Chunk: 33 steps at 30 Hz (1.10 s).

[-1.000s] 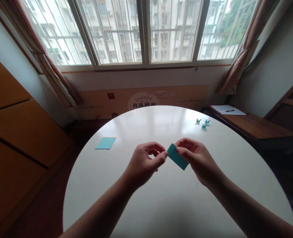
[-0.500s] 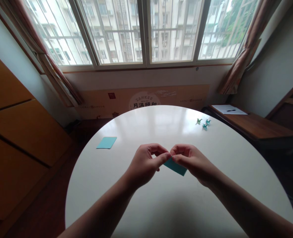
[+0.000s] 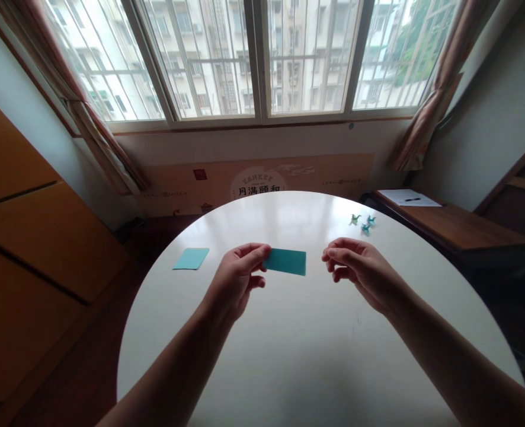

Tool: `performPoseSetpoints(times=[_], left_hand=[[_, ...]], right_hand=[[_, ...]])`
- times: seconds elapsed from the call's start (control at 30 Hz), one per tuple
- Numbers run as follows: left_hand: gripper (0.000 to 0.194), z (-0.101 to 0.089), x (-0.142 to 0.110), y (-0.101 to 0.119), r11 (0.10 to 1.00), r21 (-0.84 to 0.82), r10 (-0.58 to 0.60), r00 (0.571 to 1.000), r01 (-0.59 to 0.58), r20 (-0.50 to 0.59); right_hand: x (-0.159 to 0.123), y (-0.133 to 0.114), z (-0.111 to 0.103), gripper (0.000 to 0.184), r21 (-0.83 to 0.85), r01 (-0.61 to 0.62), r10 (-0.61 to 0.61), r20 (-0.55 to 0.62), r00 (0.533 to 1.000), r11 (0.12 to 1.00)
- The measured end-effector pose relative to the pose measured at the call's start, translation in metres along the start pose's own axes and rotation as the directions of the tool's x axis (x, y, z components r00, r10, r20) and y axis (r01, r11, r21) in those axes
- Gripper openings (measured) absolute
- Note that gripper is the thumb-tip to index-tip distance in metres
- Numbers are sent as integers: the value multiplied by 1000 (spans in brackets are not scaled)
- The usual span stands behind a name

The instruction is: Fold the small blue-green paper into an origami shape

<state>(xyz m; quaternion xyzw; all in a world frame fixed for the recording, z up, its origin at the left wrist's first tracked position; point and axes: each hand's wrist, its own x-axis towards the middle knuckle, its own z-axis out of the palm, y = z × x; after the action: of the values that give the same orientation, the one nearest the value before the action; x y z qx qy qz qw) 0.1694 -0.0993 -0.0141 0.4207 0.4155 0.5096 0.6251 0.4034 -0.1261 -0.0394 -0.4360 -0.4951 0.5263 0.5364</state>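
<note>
Head view: two forearms (image 3: 169, 338) nearest, both cut off by the frame edge, over one round white tabletop (image 3: 262, 367), near edge also out of frame. Left hand (image 3: 238, 270) pinches one teal paper rectangle (image 3: 285, 261) by its left end, thumb on top; that end is hidden under the fingers, layer count unreadable. Right hand (image 3: 355, 264) is apart from it, just right, fingers loosely curled; can't tell if thumb and forefinger tips meet. Left: one pale-blue paper square (image 3: 191, 258), single sheet or stack unclear. Far right: three small figures, one green figure (image 3: 355, 219), two blue figures (image 3: 366, 228), detail too small. Beyond: brown wooden tabletop (image 3: 471, 230) with one white sheet (image 3: 393, 196) and one dark pen (image 3: 412, 200). Lower edge of printed panel (image 3: 218, 172) partly hidden. Two curtains (image 3: 89, 127) flank the barred window (image 3: 307, 65).
</note>
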Motion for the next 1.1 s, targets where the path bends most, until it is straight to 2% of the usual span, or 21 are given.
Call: performPoseSetpoints(times=[0.07, 0.17, 0.2, 0.23, 0.3, 0.37, 0.4, 0.43, 0.5, 0.53, 0.57, 0.63, 0.73, 0.87, 1.0, 1.1], left_hand=[[32, 2, 0, -4, 982, -88, -159, 985, 164, 67], [33, 8, -3, -12, 908, -154, -367, 916, 390, 161], [32, 9, -5, -15, 882, -146, -417, 887, 447, 199], [31, 11, -6, -18, 863, -126, -452, 859, 489, 239], [27, 13, -9, -22, 851, -55, -481, 818, 522, 316], [26, 15, -12, -22, 877, 72, -467, 807, 475, 361], [26, 16, -13, -21, 902, 149, -430, 830, 405, 355], [27, 16, -14, -20, 929, 219, -359, 873, 299, 331], [32, 17, -16, -16, 948, 315, -123, 958, 37, 260], [34, 17, -18, -13, 939, 335, 1, 972, -82, 234], [35, 17, -20, -11, 925, 341, 92, 969, -168, 227], [34, 17, -23, -8, 906, 344, 164, 955, -245, 247], [26, 17, -26, -6, 904, 355, 145, 952, -238, 269], [19, 18, -27, -8, 938, 303, 87, 961, -168, 263], [19, 20, -26, -9, 960, 267, 21, 968, -89, 249], [21, 22, -26, -8, 957, 278, 7, 969, -78, 248]], right_hand=[[-1, 2, 2, 15, 23, 99, -101, 54, 993, 995], [-6, 4, 10, 48, -21, 278, -266, 224, 938, 960], [-8, 4, 12, 52, -46, 331, -307, 273, 912, 942], [-10, 4, 15, 48, -69, 374, -336, 313, 888, 925], [-14, 3, 19, 23, -87, 423, -368, 356, 859, 902], [-17, 2, 22, 4, -70, 396, -350, 347, 870, 916], [-18, 1, 24, 4, -48, 356, -323, 318, 891, 933], [-19, 0, 25, 5, -20, 308, -292, 273, 917, 951], [-20, 0, 27, 9, 23, 208, -209, 182, 961, 978], [-21, -1, 28, 12, 30, 166, -169, 144, 975, 986], [-21, -1, 29, 16, 28, 131, -134, 118, 984, 991], [-22, 0, 30, 22, 9, 84, -84, 101, 991, 996], [-23, 1, 32, 25, 7, 58, -58, 103, 993, 998], [-24, 1, 34, 21, 26, 53, -55, 106, 993, 998], [-25, 2, 36, 20, 29, 65, -67, 75, 995, 997], [-25, 3, 38, 22, 44, 76, -79, 61, 995, 996]])
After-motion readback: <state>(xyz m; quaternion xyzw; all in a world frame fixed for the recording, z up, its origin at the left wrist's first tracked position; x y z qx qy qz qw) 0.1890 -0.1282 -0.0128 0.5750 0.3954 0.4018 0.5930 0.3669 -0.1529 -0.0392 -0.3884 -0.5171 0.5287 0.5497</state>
